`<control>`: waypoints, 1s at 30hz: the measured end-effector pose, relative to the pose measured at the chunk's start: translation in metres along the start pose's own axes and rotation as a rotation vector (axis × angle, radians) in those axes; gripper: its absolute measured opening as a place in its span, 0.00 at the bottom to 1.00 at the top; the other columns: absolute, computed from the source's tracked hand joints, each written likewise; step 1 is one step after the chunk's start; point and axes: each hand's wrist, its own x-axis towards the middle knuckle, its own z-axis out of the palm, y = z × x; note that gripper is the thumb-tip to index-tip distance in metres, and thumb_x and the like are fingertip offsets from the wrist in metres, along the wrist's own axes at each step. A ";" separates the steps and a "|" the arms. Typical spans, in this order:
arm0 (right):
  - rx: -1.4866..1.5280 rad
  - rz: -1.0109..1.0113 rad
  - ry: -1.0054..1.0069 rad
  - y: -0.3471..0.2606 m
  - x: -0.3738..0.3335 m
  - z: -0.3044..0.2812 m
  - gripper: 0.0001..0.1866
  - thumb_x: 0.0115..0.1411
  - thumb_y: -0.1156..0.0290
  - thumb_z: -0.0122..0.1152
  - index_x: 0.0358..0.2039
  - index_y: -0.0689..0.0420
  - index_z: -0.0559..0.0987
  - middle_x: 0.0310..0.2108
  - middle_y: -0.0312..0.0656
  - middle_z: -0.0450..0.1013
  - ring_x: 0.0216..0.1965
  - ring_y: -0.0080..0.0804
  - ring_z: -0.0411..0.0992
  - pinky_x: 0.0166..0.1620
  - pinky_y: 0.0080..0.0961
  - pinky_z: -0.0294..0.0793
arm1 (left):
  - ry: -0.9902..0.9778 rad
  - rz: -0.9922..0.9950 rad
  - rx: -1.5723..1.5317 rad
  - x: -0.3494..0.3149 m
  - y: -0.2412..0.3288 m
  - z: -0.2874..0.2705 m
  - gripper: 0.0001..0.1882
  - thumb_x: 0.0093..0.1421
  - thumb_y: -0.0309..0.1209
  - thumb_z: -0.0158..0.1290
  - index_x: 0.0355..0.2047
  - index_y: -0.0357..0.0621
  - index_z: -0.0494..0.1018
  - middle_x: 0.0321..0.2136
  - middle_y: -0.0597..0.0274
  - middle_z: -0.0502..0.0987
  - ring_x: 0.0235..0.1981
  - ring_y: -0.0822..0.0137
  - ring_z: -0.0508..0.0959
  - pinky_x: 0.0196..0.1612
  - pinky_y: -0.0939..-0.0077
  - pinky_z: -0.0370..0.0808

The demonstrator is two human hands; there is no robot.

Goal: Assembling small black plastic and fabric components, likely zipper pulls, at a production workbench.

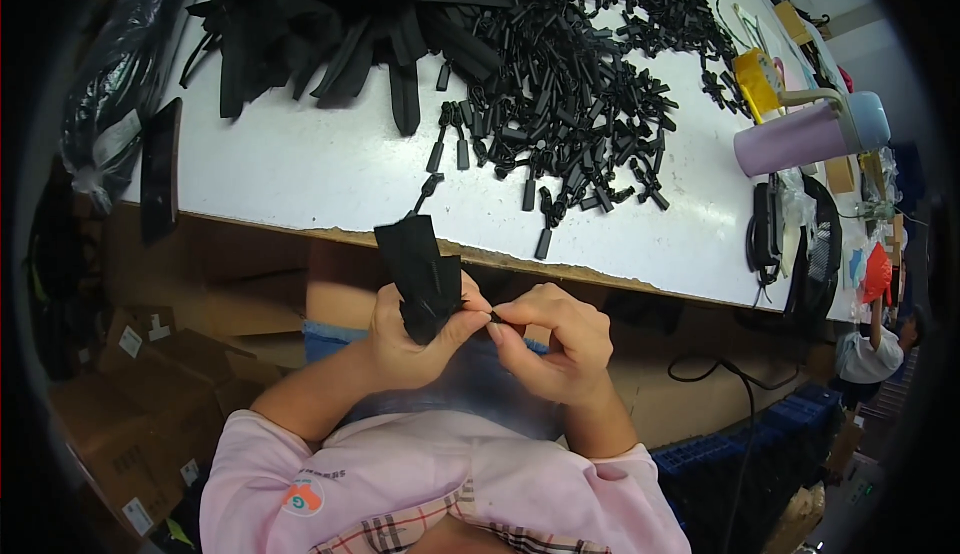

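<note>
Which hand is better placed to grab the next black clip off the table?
Right hand, probably: it pinches only a small piece, nearer the loose black clips. Left hand grips the black straps.

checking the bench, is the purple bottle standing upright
No, the purple bottle lies on its side on the white table, far from both hands.

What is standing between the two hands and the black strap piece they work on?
Nothing visible. The left hand already grips the black strap piece, and the right hand pinches a small black part at its lower edge, fingertips touching. The pile of black clips lies apart on the white table.
</note>
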 end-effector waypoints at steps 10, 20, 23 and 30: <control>-0.235 0.182 -0.088 0.001 -0.001 0.011 0.14 0.40 0.78 0.60 0.31 0.62 0.72 0.24 0.42 0.69 0.20 0.33 0.67 0.23 0.20 0.67 | 0.063 -0.508 -0.146 0.000 -0.005 -0.007 0.07 0.55 0.30 0.47 0.28 0.37 0.68 0.19 0.68 0.69 0.21 0.79 0.68 0.25 0.84 0.66; 0.369 0.488 0.112 0.002 -0.008 0.008 0.05 0.46 0.80 0.58 0.26 0.63 0.73 0.25 0.40 0.69 0.23 0.22 0.67 0.25 0.13 0.66 | -0.068 -0.386 -0.301 -0.003 -0.012 -0.003 0.09 0.49 0.24 0.51 0.32 0.38 0.66 0.24 0.65 0.69 0.21 0.79 0.69 0.24 0.86 0.68; 0.372 0.545 0.070 0.000 -0.010 0.006 0.03 0.48 0.79 0.56 0.25 0.64 0.73 0.23 0.39 0.69 0.21 0.19 0.66 0.23 0.12 0.65 | 0.009 -0.371 -0.392 -0.006 -0.011 0.001 0.08 0.50 0.22 0.50 0.32 0.38 0.65 0.24 0.64 0.69 0.20 0.78 0.70 0.21 0.85 0.68; 0.279 0.331 0.021 0.008 -0.013 0.004 0.01 0.48 0.81 0.53 0.22 0.64 0.71 0.18 0.38 0.68 0.18 0.15 0.63 0.19 0.10 0.61 | 0.021 -0.072 -0.103 -0.010 -0.018 0.007 0.07 0.50 0.21 0.50 0.31 0.39 0.69 0.25 0.63 0.68 0.19 0.76 0.70 0.19 0.85 0.67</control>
